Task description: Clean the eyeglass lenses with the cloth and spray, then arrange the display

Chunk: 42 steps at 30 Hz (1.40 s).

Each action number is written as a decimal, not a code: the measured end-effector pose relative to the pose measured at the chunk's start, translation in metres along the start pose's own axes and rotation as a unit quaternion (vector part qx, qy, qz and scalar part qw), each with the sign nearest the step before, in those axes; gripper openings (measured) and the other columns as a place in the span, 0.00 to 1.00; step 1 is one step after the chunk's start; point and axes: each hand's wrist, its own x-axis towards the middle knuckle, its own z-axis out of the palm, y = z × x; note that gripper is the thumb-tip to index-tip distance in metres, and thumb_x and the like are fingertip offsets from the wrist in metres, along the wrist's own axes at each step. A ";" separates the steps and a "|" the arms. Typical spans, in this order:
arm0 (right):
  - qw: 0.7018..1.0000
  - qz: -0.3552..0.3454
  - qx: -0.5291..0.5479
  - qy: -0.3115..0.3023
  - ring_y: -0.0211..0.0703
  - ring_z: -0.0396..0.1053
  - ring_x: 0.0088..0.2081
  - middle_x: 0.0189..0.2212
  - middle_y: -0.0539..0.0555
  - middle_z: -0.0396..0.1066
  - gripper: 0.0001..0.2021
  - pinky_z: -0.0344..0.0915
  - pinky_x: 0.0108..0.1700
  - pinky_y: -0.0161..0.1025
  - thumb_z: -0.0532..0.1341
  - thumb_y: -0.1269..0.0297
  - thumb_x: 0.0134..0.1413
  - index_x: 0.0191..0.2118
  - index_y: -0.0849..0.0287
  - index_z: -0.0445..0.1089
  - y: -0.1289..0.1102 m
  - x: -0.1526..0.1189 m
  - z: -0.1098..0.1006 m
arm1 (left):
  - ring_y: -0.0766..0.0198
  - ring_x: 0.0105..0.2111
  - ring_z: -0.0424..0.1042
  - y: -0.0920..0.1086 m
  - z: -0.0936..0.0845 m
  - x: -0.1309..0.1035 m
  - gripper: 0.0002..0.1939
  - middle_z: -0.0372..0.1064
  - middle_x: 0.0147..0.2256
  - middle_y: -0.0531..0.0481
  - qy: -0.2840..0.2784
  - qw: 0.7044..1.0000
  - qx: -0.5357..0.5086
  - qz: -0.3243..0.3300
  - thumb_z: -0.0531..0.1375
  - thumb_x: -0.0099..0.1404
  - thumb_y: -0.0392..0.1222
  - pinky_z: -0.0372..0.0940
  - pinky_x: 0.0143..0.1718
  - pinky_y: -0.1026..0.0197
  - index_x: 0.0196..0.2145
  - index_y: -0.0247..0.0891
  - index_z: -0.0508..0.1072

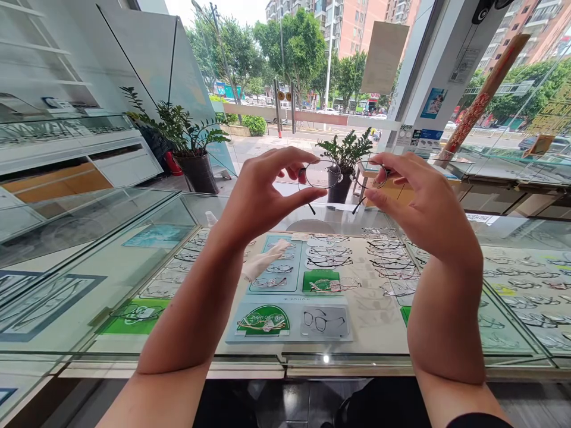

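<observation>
Raised above the glass counter is a pair of thin-rimmed round eyeglasses (324, 186), held level between my two hands. My left hand (272, 187) pinches the left lens rim, thumb below and fingers above. On the other side, my right hand (413, 190) grips the right rim the same way, thumb underneath. Dark temple tips hang down below the lenses. Beneath my hands, inside the display case, lie several rows of eyeglass frames (329, 261). Parts of both rims are hidden behind my fingers.
The glass counter (178, 356) spans the width before me. Inside it are a green round display card (263, 318) and a grey-framed glasses picture (325, 321). Potted plants (198, 172) stand beyond, near glass doors (285, 110). Another display counter (80, 160) is at the left.
</observation>
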 end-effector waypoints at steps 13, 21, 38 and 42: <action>0.998 -0.018 0.002 0.066 0.66 0.78 0.57 0.56 0.60 0.78 0.23 0.80 0.62 0.69 0.70 0.59 0.70 0.67 0.46 0.76 -0.006 0.003 0.008 | 0.51 0.48 0.81 0.001 0.010 -0.001 0.28 0.81 0.52 0.43 0.028 0.999 0.027 0.006 0.71 0.73 0.64 0.80 0.46 0.50 0.63 0.50 0.78; 0.993 -0.043 -0.034 0.105 0.68 0.76 0.59 0.56 0.60 0.76 0.20 0.77 0.66 0.73 0.67 0.60 0.73 0.66 0.42 0.72 -0.015 0.004 0.019 | 0.41 0.61 0.75 -0.002 0.026 -0.003 0.30 0.74 0.63 0.38 0.126 0.990 0.063 -0.009 0.71 0.72 0.67 0.80 0.52 0.42 0.65 0.54 0.75; 0.993 -0.038 -0.065 0.094 0.76 0.72 0.65 0.58 0.61 0.75 0.22 0.72 0.69 0.77 0.64 0.61 0.74 0.68 0.39 0.69 -0.028 0.004 0.024 | 0.45 0.62 0.78 -0.013 0.041 -0.003 0.33 0.73 0.66 0.39 0.136 0.990 0.026 -0.017 0.67 0.76 0.66 0.80 0.52 0.46 0.72 0.54 0.70; 0.993 -0.032 -0.072 0.089 0.76 0.72 0.67 0.58 0.62 0.75 0.23 0.74 0.68 0.77 0.63 0.59 0.75 0.70 0.38 0.68 -0.028 0.005 0.024 | 0.44 0.62 0.77 -0.010 0.040 -0.004 0.31 0.73 0.65 0.40 0.152 0.988 0.036 -0.015 0.67 0.77 0.65 0.80 0.52 0.45 0.71 0.55 0.71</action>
